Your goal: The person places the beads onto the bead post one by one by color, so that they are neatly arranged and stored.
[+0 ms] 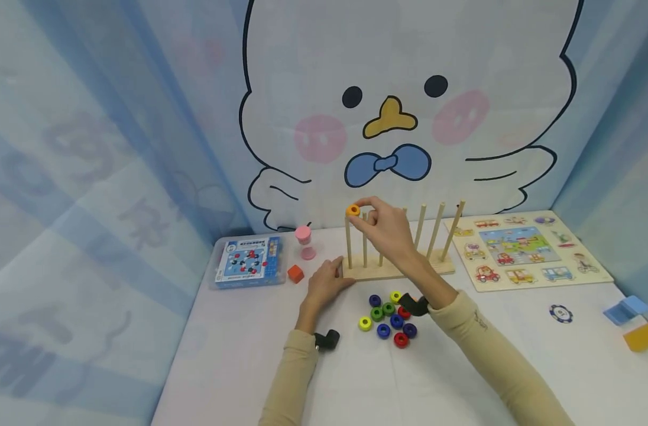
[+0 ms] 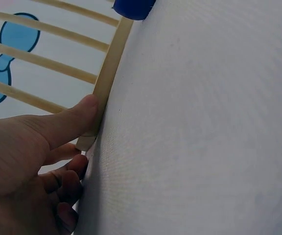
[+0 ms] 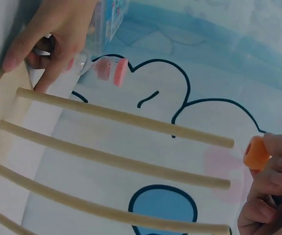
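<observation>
A person's right hand (image 1: 385, 228) is pinching an orange wooden ring bead (image 1: 353, 210) between thumb and forefinger, the other fingers curling in toward the palm. The bead is hovering just beyond the tip of a thin, round pale wooden end peg (image 3: 126, 117); the right wrist view is showing a small gap between them. The left hand (image 1: 325, 284) is gripping the left end of a long pale wooden stand (image 1: 368, 272), its thumb pressing on the near edge and its fingers reaching around the end. Several upright pegs are rising from this stand.

Loose blue, green, yellow and red ring beads (image 1: 397, 326) are lying in a cluster on the white table (image 1: 239, 355), in front of the stand. An orange cube (image 1: 295, 273) is sitting near the left hand, with a pink-capped sand timer (image 1: 303, 234) standing behind it. A pale puzzle board (image 1: 590, 277) with painted vehicles is lying to the right.
</observation>
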Motion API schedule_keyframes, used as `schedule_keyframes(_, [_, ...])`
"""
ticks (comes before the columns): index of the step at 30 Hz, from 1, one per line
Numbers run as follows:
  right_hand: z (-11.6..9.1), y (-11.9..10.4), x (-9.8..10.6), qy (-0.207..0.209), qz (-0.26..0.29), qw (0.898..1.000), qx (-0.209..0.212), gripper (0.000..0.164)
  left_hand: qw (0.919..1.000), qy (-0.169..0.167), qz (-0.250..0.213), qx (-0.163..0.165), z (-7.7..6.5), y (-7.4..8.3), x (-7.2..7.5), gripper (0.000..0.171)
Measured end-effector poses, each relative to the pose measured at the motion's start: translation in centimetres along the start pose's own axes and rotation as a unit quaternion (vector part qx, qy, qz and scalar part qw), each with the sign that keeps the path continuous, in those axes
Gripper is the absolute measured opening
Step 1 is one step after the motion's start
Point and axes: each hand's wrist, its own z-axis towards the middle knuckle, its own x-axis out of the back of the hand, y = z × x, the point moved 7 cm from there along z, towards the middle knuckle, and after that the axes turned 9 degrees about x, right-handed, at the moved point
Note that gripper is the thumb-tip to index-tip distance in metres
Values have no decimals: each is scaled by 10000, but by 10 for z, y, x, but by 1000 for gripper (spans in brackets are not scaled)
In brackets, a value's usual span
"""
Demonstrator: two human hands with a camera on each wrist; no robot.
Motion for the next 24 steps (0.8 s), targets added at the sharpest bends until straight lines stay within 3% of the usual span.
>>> schedule_keyframes(5, [8,7,-25,-690,-617,9955,-179,38,10000,-74,37,40,-2,-2,-4,74])
schedule_keyframes(8, [1,9,-24,-515,-640,9966,96,40,10000,24,3,-38,0,0,-1,73])
schedule_keyframes(11, [-27,20,-10,27,-89,9998,176,35,10000,28,39,-30,3,1,1,73])
schedule_keyframes(14, [-71,49,1,129,453,9983,-352,25,10000,-29,73,12,4,1,0,74])
schedule_keyframes(17, [-117,90,-3,-810,596,9871,-1247,25,10000,-39,71,28,3,1,-1,74])
schedule_keyframes(20, [-154,119,-11,-1934,627,9634,-1746,36,10000,-16,81,45,4,0,-2,74])
schedule_keyframes(22, [-169,130,-12,-2275,673,9533,-1870,42,9999,-24,115,59,4,0,-3,74])
schedule_keyframes(24, [-177,136,-11,-2332,599,9525,-1866,41,9999,-39,120,78,4,0,-3,73])
